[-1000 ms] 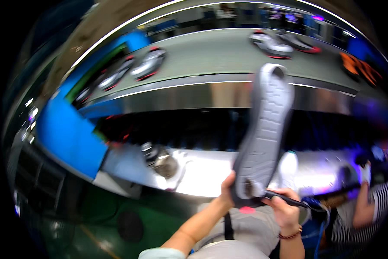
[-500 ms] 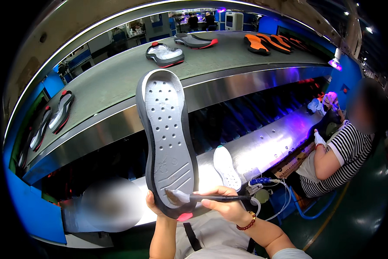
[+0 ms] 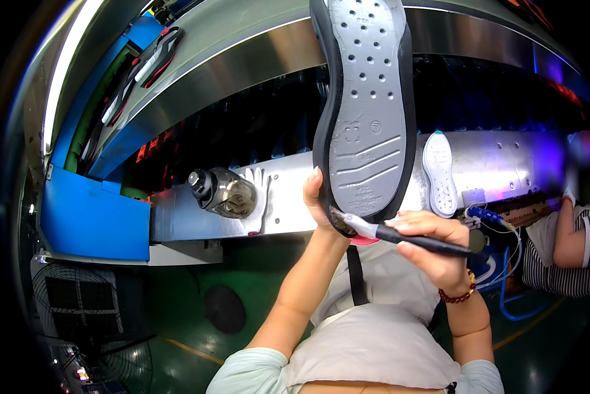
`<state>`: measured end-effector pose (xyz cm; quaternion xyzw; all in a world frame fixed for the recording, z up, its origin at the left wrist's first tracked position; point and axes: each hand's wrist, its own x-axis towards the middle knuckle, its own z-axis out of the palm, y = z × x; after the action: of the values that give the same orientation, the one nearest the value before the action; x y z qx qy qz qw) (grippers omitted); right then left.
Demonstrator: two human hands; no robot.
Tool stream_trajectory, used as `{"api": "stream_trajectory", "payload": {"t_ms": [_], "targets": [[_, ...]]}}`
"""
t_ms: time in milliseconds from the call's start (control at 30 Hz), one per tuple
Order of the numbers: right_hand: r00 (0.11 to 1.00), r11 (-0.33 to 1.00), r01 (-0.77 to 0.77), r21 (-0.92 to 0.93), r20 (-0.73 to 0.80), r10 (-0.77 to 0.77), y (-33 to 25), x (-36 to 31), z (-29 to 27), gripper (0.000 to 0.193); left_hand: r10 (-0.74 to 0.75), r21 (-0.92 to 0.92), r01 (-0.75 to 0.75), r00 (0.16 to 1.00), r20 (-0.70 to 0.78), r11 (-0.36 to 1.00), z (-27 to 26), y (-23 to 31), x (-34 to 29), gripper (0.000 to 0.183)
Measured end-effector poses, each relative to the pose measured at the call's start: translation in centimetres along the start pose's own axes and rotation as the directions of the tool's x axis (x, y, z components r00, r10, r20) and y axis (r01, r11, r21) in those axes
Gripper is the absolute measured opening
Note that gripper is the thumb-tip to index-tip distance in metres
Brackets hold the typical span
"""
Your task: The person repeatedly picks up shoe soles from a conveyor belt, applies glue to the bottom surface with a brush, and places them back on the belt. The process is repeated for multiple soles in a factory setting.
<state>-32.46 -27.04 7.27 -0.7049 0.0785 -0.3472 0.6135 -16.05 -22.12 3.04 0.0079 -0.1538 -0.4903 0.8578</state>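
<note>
The fingers (image 3: 316, 190) of the left hand (image 3: 321, 203) clamp the upright grey shoe sole (image 3: 366, 111) at its near heel edge, right hand (image 3: 433, 246) closed around a brush (image 3: 400, 234) touching that heel; excess brush pressure could probably twist the sole loose.

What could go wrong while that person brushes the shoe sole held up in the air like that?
The left hand grips the grey shoe sole only at its lower end, so brush pressure might tip or drop it. The brush in the right hand touches right at the sole's edge and may smear the black rim or the fingers there.
</note>
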Motion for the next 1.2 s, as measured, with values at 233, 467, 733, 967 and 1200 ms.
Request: {"api": "stream_trajectory", "payload": {"t_ms": [233, 467, 733, 967, 1200], "targets": [[0.997, 1.0, 0.015, 0.019, 0.076, -0.016, 0.4, 0.6, -0.3, 0.018, -0.026, 0.004, 0.026, 0.999, -0.02, 1.0, 0.3, -0.1, 0.2, 0.051], [0.985, 0.965, -0.162, 0.206, 0.085, 0.147, 0.8, 0.6, -1.3, 0.017, -0.065, 0.046, 0.067, 0.997, -0.04, 0.997, 0.7, 0.0, 0.1, 0.053], [0.937, 0.991, -0.127, 0.03, 0.332, 0.11, -0.1, 2.6, -3.9, 0.017, -0.124, 0.141, 0.123, 0.992, -0.001, 0.982, 0.8, 0.9, 0.7, 0.051], [0.926, 0.971, -0.225, 0.078, 0.329, 0.188, -0.3, 2.3, -4.1, 0.017, -0.205, 0.093, 0.201, 0.978, 0.045, 0.975, 1.3, 1.3, 1.0, 0.05], [0.895, 0.92, -0.344, 0.186, 0.36, 0.262, -0.3, 2.9, -4.3, 0.016, -0.249, 0.146, 0.246, 0.969, 0.0, 0.958, 1.3, 2.0, 1.3, 0.047]]}}
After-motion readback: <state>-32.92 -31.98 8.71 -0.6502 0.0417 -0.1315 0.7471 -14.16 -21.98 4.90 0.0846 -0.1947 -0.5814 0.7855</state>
